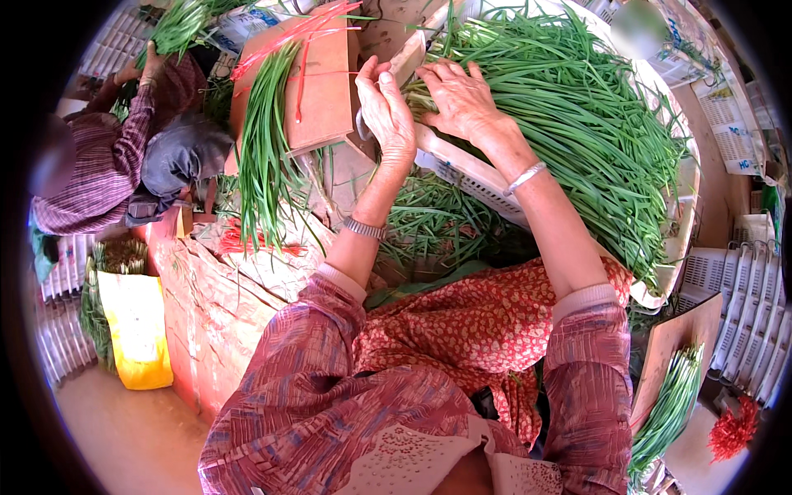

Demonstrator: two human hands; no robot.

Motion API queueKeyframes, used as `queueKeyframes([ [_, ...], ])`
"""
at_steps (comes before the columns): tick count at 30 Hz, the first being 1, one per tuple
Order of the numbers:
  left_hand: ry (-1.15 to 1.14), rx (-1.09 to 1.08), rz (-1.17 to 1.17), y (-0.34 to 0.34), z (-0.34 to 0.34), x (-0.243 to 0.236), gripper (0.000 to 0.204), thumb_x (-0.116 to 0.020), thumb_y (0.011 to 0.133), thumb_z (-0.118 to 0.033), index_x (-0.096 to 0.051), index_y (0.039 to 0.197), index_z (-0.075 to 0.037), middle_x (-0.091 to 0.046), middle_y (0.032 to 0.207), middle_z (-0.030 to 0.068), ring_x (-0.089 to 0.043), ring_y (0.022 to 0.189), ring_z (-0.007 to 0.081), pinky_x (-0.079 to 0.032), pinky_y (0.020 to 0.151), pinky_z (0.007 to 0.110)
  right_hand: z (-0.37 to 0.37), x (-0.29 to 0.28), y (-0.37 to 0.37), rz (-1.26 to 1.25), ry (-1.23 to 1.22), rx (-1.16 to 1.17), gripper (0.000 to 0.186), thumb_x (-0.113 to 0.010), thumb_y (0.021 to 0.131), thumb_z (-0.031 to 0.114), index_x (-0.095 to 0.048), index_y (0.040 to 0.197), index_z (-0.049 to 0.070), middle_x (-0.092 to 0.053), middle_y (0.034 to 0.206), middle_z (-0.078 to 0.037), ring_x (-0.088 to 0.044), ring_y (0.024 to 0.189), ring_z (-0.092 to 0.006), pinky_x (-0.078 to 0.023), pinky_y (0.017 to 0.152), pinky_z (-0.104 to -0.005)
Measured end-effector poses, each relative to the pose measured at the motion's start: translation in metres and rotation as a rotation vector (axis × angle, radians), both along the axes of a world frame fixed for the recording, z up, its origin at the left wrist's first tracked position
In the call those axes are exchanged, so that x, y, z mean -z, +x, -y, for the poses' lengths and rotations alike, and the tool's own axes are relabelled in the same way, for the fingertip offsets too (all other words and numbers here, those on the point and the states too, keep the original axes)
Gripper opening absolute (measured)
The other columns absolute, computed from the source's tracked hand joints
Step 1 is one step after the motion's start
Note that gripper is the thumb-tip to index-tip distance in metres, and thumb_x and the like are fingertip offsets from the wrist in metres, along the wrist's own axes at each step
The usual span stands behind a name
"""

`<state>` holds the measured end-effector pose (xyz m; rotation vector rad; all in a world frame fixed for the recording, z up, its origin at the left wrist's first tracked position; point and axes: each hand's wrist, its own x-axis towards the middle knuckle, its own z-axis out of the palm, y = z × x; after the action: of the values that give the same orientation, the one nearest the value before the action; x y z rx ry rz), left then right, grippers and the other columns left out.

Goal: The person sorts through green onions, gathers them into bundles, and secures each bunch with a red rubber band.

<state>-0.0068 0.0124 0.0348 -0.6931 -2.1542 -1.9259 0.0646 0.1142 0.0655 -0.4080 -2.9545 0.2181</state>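
Note:
My left hand (386, 111) is raised by the near left corner of a white plastic crate (474, 177), palm turned right and fingers pointing away. It is open and holds nothing that shows. My right hand (462, 103) lies at the stem end of a large heap of green garlic chives (569, 107) that fills the crate. Its fingers are apart and rest on the pale stems, most of which are hidden under them. Left of my left hand, a small bunch of chives (268, 140) lies across a brown board (326, 103), its leaves hanging over the near edge.
Red ties (301, 33) lie on the board's far end. At the far left a person (124, 157) handles another bunch of chives (183, 23). A yellow-and-white sack (136, 330) stands at left. White crates (734, 297), more chives (672, 404) and a red tie bundle (733, 429) are at right.

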Motion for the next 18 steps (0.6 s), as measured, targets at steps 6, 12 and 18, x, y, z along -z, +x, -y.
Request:
queueKeyframes([
  [6, 0.056, 0.033, 0.018, 0.002, -0.002, 0.002, 0.046, -0.038, 0.104, -0.035, -0.045, 0.133, 0.000, -0.064, 0.116, 0.0151, -0.059, 0.110, 0.0272, -0.041, 0.101, 0.037, -0.007, 0.029, -0.023, 0.174, 0.164, 0.017, 0.093, -0.084, 0.065, 0.046, -0.044, 0.143, 0.014, -0.050, 0.140, -0.005, -0.039, 0.136, -0.0236, -0.022, 0.115, -0.0554],
  [12, 0.086, 0.029, -0.036, 0.000, -0.004, 0.007, 0.043, -0.043, 0.103, -0.032, -0.047, 0.131, 0.001, -0.062, 0.111, 0.0150, -0.060, 0.100, 0.0271, -0.047, 0.090, 0.037, -0.006, 0.026, -0.034, 0.386, 0.250, 0.050, 0.069, -0.085, 0.062, 0.040, -0.064, 0.123, 0.018, -0.057, 0.121, -0.003, -0.049, 0.120, -0.0223, -0.029, 0.109, -0.0492],
  [18, 0.068, 0.021, -0.019, 0.001, -0.006, 0.007, 0.039, -0.045, 0.102, -0.029, -0.051, 0.127, 0.001, -0.065, 0.108, 0.0148, -0.061, 0.098, 0.0265, -0.047, 0.090, 0.037, -0.016, 0.025, -0.032, 0.308, 0.215, 0.038, 0.065, -0.085, 0.063, 0.038, -0.064, 0.123, 0.026, -0.058, 0.122, -0.002, -0.049, 0.123, -0.0205, -0.029, 0.109, -0.0437],
])
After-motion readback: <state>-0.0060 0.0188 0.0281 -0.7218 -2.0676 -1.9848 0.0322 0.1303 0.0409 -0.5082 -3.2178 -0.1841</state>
